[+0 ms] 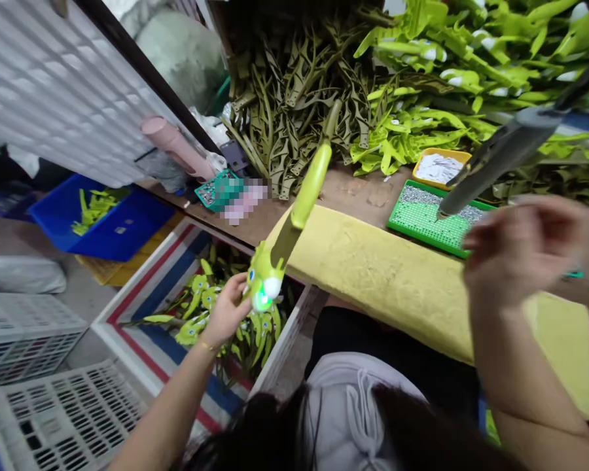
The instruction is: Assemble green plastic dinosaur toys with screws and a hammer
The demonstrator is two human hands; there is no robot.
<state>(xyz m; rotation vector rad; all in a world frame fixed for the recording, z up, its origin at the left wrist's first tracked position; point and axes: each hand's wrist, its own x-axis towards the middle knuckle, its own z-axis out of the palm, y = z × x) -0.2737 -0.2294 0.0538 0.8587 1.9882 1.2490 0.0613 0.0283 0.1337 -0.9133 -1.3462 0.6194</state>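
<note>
My left hand (233, 307) grips the head end of a lime-green and olive plastic toy (262, 278), which has a blue eye, a white snout and a green light glowing at its mouth. The toy's long body slants up and away over the left end of the yellow pad (373, 261). Under that hand, similar toys (196, 311) fill a striped-lined box. My right hand (515, 248) is raised over the right side of the pad, smeared by motion with its fingers bent. Close beside it are a dark power screwdriver (500, 154) and a green tray of small screws (432, 219).
Olive plastic parts (294, 98) are heaped at the back of the bench, with lime-green parts (422, 124) to their right. A yellow dish (442, 167) holds small white pieces. At left stand a blue bin (93, 222), white crates (63, 412) and a pink bottle (177, 147).
</note>
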